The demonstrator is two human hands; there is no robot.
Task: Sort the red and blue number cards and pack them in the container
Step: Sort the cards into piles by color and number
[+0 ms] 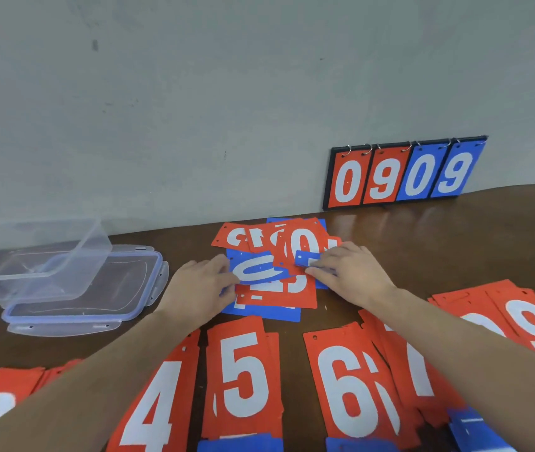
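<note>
Head view, forward-down, near tabletop [422, 243]

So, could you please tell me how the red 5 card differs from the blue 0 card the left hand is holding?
The red 5 card lies flat, untouched, on a sorted stack near the person; the blue 0 card is tilted up, gripped by the left hand over the mixed pile. Their colours and digits differ. Both bear white numerals.

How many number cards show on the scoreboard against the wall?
4: on the scoreboard, left to right, red 0, red 9, blue 0, blue 9. More may hang behind them.
</note>
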